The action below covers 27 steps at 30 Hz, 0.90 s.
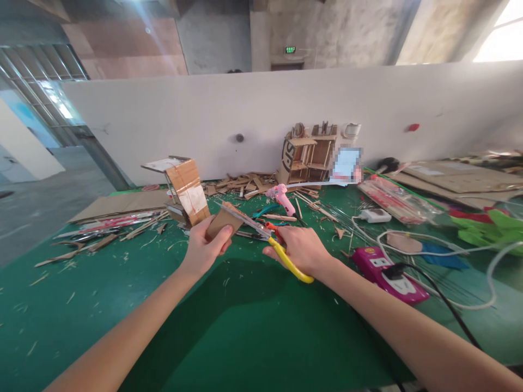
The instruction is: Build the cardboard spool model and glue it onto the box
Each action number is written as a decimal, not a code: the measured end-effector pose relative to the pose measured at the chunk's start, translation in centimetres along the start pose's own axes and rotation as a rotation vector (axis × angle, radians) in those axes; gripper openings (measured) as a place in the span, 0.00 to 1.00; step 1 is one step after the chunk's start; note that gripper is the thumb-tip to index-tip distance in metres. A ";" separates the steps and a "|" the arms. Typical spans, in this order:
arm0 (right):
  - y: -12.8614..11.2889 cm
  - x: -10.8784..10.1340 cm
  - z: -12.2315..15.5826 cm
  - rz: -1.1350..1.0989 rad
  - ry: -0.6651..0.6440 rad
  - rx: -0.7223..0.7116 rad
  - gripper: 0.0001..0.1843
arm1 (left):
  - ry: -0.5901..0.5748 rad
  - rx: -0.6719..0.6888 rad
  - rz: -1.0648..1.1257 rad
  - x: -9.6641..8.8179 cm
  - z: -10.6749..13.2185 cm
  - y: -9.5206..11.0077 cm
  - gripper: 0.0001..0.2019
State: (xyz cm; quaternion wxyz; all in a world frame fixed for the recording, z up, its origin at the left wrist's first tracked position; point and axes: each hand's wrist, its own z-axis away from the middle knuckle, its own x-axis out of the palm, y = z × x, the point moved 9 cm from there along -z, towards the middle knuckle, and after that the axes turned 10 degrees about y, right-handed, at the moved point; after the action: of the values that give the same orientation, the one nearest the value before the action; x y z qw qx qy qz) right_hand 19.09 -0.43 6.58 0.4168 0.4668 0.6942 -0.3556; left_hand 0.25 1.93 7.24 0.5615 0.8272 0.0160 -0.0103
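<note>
My left hand [204, 245] pinches a small brown cardboard piece [223, 220] above the green table [229, 337]. My right hand [302, 250] is wrapped round the yellow handles of a pair of scissors [265, 237]. The scissor blades reach left and meet the top edge of the cardboard piece. Both hands hover near the table's middle, a little above the surface.
A pink glue gun [281, 197] lies behind the scissors. A taped cardboard block [188, 190] stands at the left, a small cardboard shelf model [308, 155] by the white wall. A pink power strip [388, 272] with cables lies to the right. Cardboard scraps litter the back.
</note>
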 end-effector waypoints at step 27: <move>1.6 0.5 -0.3 0.055 0.039 0.156 0.34 | 0.041 -0.017 -0.050 -0.8 -1.4 -0.6 0.11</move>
State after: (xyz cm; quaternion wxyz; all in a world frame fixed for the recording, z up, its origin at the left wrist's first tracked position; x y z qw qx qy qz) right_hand 20.45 0.49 6.03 0.3752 0.5233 0.6594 -0.3881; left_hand -0.60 3.40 7.24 0.5677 0.8218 0.0481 -0.0071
